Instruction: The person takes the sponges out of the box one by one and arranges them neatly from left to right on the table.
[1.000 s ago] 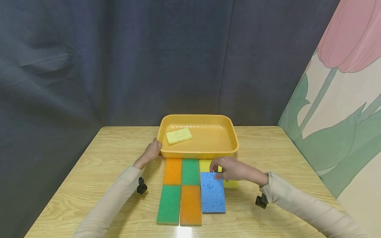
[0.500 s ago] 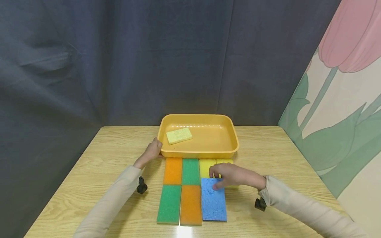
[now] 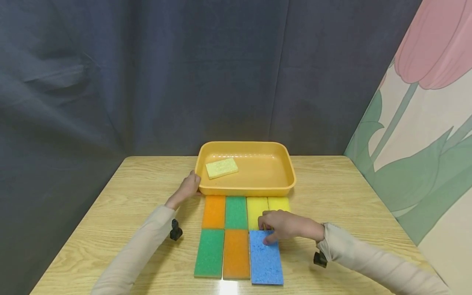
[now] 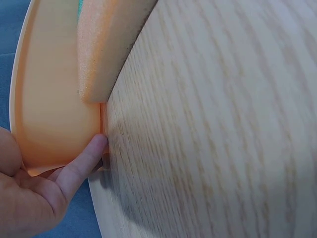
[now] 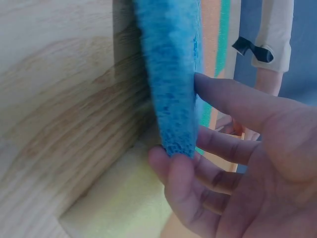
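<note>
My left hand (image 3: 189,185) holds the near left corner of the yellow-orange plastic tray (image 3: 247,191); in the left wrist view a finger (image 4: 81,166) lies along the tray's outer wall, low by the tabletop. A blue sponge (image 3: 266,262) is at the right end of the near row of sponges, beside an orange sponge (image 3: 237,254). At its far edge my right hand (image 3: 285,225) pinches it, with the thumb on its top face and fingertips curled at its end. Two yellow sponges (image 3: 257,211) lie just beyond it, partly covered by that hand.
A far orange sponge (image 3: 214,212) and green sponge (image 3: 236,212) lie against the tray's front, with another green sponge (image 3: 209,253) at near left. A pale yellow sponge (image 3: 222,168) sits inside the tray. A dark curtain (image 3: 221,73) hangs behind the wooden table (image 3: 147,196).
My right hand has drawn the blue sponge toward the near edge, off the yellow sponges, to beside the near orange sponge. The left hand and tray have stayed put.
</note>
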Available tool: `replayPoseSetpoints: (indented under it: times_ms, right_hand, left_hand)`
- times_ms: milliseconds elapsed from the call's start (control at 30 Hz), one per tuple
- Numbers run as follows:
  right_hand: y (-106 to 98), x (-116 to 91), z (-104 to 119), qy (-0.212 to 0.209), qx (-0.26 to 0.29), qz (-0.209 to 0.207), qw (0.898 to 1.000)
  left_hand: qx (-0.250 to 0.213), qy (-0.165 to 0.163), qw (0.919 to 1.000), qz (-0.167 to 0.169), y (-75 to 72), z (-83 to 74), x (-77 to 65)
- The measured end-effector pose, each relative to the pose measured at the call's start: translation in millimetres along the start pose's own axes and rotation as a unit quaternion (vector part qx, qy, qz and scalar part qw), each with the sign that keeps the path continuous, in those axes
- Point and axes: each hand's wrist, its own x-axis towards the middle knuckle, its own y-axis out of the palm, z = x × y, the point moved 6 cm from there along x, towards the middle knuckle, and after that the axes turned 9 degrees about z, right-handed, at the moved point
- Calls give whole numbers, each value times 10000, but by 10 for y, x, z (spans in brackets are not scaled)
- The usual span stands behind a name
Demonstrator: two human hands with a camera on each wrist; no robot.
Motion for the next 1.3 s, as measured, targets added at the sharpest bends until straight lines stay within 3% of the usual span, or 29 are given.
replayPoseSetpoints:
  times_ms: [167, 400, 633, 1300]
  right_hand:
    - [9, 17, 12, 100, -306, -118, 9994]
    - [3, 35, 41, 189, -827, -451, 9954]
    - [7, 41, 59, 235, -1041, -616, 9924]
    - [9, 130, 57, 221, -885, -578, 9941]
  left_hand:
    - [-437, -273, 9987, 19, 1, 20, -3]
    - [-436, -416, 9982, 12, -3, 30, 2]
    - [-864, -606, 9944, 11, 11, 51, 14]
    - [-450, -296, 9985, -30, -34, 39, -10]
